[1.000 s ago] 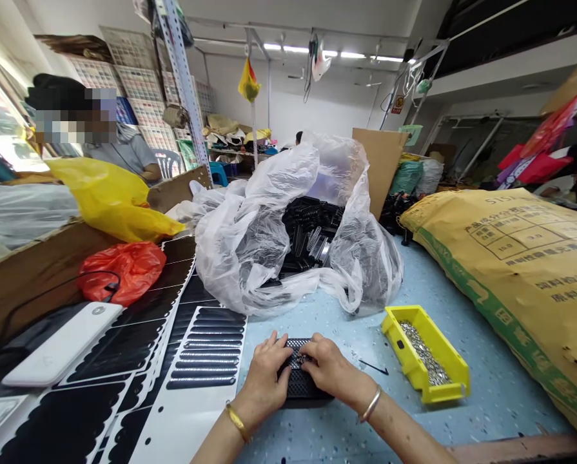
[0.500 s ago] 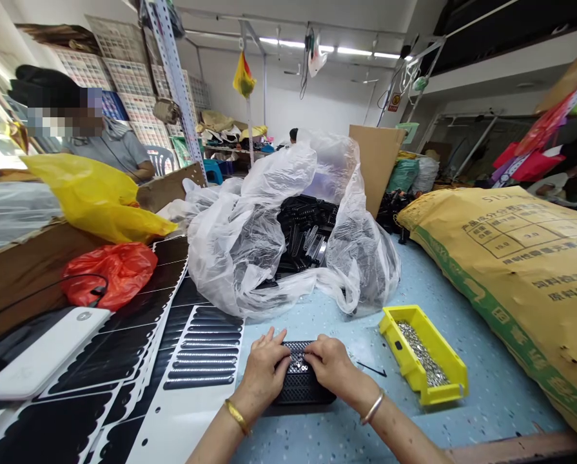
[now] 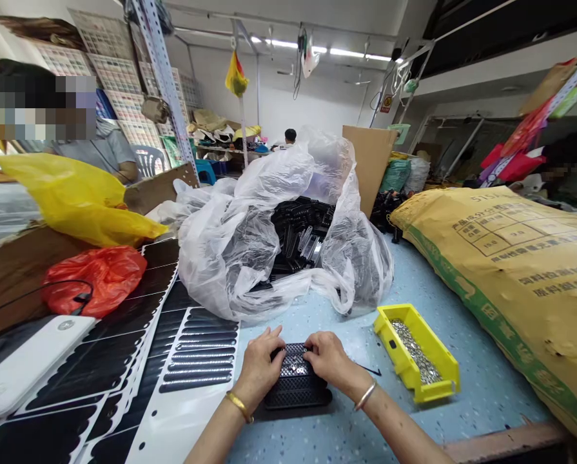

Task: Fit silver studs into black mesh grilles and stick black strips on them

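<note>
The left hand (image 3: 258,368) and right hand (image 3: 327,358) both rest on a black perforated plastic grille (image 3: 296,390), which lies flat on the light-blue speckled bench (image 3: 481,393) between the wrists. The left fingers (image 3: 273,338) are slightly spread and curl over the grille's near-left edge. The right fingers (image 3: 312,343) are bunched together, their tips pressing on its mesh beside a few small silver studs (image 3: 296,368). Just right of the hands sits a yellow plastic bin (image 3: 414,357) filled with similar silver studs. Beyond the grille, a clear plastic bag (image 3: 225,251) gapes around a heap of black grilles (image 3: 298,235). To the left lie overlapping white sheets with black slotted prints (image 3: 198,361), and to the right, a large yellow woven sack (image 3: 505,290).
</note>
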Tool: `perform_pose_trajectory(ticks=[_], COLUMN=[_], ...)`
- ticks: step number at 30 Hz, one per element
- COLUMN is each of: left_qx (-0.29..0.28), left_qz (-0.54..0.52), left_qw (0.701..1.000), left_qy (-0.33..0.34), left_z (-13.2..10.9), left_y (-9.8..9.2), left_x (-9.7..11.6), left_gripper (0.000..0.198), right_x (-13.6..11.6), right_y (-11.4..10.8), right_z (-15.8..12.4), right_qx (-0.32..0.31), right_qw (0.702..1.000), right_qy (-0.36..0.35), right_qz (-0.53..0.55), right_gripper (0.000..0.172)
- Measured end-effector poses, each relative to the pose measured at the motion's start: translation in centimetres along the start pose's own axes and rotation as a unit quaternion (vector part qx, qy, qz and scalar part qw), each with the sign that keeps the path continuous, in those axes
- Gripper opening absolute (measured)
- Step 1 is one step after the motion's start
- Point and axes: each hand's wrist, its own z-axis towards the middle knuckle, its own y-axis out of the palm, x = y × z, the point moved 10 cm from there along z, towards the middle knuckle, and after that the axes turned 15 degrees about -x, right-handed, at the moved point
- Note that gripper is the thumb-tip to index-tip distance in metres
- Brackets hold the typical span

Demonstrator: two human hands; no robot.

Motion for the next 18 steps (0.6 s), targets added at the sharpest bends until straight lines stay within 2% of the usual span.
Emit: perform_pose_trajectory(ticks=[4, 8, 10, 15, 18], left_qx=[0.024, 0.083, 0.099, 0.099, 0.108], left_qz=[-0.063, -0.131, -0.138, -0.119, -0.078], left_qw=[0.998, 0.986, 0.982, 0.984, 0.987], left_qy=[0.000, -0.056, -0.079, -0.089, -0.092], left_z=[-0.4, -0.9, -1.0, -0.7, -1.0], left_y=[-0.4, -1.4, -1.6, -1.3, -1.8], left_x=[-1.6, -4.5, -5.2, -4.1, -3.3], left_gripper=[0.025, 0.024, 0.024, 0.027, 0.028], right_x=[1.7, 3.9, 4.4, 4.2, 3.8], right_y=[-1.0, -2.6, -2.7, -1.5, -1.3], right_z=[-0.4, -1.1, -1.3, -0.8, -0.5], right_qx=[0.021, 0.075, 0.081, 0.048, 0.043], right_qw=[0.999, 0.992, 0.990, 0.989, 0.989], right_qy=[0.028, 0.082, 0.100, 0.111, 0.119], right_qz=[0.036, 0.053, 0.057, 0.079, 0.080], right_gripper=[0.023, 0.029, 0.035, 0.032, 0.032])
